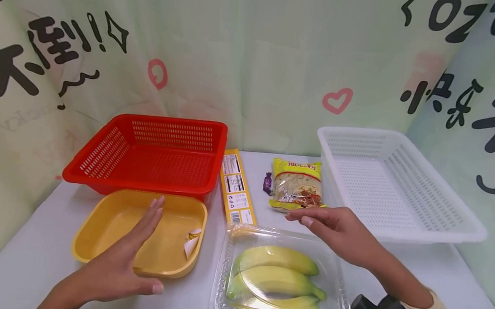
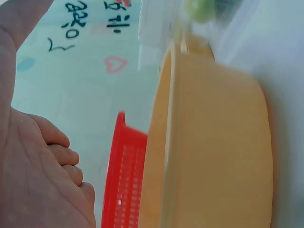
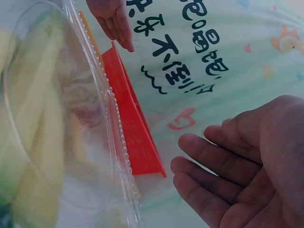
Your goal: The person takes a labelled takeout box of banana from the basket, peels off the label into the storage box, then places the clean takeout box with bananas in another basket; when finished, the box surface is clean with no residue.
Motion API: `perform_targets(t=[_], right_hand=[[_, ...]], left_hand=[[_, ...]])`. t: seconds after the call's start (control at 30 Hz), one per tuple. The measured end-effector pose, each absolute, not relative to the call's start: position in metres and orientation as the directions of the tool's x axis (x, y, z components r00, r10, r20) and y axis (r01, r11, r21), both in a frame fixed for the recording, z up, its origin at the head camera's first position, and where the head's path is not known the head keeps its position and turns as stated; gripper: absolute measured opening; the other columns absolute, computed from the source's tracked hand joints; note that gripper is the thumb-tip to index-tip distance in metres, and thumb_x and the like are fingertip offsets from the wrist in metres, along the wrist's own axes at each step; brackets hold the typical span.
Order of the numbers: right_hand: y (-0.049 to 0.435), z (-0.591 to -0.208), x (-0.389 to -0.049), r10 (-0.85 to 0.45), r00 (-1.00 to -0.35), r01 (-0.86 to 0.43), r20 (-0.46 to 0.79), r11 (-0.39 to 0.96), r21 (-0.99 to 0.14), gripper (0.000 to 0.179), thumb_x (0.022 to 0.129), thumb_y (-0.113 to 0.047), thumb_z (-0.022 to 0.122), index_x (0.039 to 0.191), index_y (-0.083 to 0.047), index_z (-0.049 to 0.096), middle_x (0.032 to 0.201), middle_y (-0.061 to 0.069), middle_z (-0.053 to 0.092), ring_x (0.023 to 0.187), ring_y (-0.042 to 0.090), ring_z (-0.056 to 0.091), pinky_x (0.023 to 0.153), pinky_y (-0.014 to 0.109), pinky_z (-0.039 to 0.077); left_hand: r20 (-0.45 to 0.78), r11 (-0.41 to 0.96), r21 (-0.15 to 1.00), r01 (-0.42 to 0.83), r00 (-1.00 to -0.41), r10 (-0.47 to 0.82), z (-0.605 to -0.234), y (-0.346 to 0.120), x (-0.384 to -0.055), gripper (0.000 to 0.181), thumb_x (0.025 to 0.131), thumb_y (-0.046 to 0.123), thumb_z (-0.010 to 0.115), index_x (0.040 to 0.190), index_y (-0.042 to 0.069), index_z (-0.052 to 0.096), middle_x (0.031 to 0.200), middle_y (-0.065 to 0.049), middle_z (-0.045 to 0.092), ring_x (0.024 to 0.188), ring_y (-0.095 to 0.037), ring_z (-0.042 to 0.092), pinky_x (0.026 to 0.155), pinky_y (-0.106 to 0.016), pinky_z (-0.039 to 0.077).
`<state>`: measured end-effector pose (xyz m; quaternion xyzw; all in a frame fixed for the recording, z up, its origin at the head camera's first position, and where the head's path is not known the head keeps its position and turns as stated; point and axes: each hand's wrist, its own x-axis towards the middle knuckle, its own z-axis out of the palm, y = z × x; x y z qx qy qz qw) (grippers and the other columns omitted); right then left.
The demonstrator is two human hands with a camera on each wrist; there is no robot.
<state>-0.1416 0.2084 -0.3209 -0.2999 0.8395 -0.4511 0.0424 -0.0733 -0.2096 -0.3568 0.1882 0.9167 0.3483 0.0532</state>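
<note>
Three yellow bananas are lying side by side in a clear plastic box, right in front of us. They are stretching from left to right, with their stem ends pointing to our right. We are holding our left hand above a yellow tub, with its fingers straight and nothing in it. We are hanging our right hand near the box's far right corner, loose and gripping nothing. The box is looking thin and shiny, with little bumps along its rim. The tub is looking smooth, with round corners, and a crumpled wrapper is sitting at its right end. Behind the box, a long flat carton is pointing away from us. A crinkly bag is resting between it and a white basket full of holes.
</note>
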Motion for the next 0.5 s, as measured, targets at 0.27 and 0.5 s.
perform_targets(t=[0.27, 0.5], right_hand=[[0.232, -0.336, -0.121, -0.504, -0.817, -0.527, 0.282, 0.45, -0.721, 0.031, 0.101, -0.005, 0.051, 0.127, -0.012, 0.065, 0.122, -0.004, 0.066, 0.109, 0.009, 0.062, 0.084, 0.016, 0.047], [0.249, -0.349, -0.111, -0.493, -0.815, -0.554, 0.305, 0.508, -0.659, 0.043, 0.099, -0.003, 0.053, 0.139, -0.018, 0.055, 0.137, -0.001, 0.057, 0.125, 0.005, 0.049, 0.096, 0.011, 0.039]], left_hand=[[0.073, 0.621, 0.689, 0.373, -0.889, 0.452, -0.359, -0.187, -0.069, 0.123, 0.066, 0.054, 0.084, 0.157, 0.03, 0.004, 0.163, 0.009, 0.0, 0.147, -0.015, 0.006, 0.105, -0.053, 0.03], [0.059, 0.564, 0.75, 0.346, -0.884, 0.464, -0.366, -0.165, -0.065, 0.119, 0.069, 0.049, 0.084, 0.157, 0.03, 0.007, 0.163, 0.011, 0.002, 0.146, -0.009, 0.007, 0.111, -0.04, 0.025]])
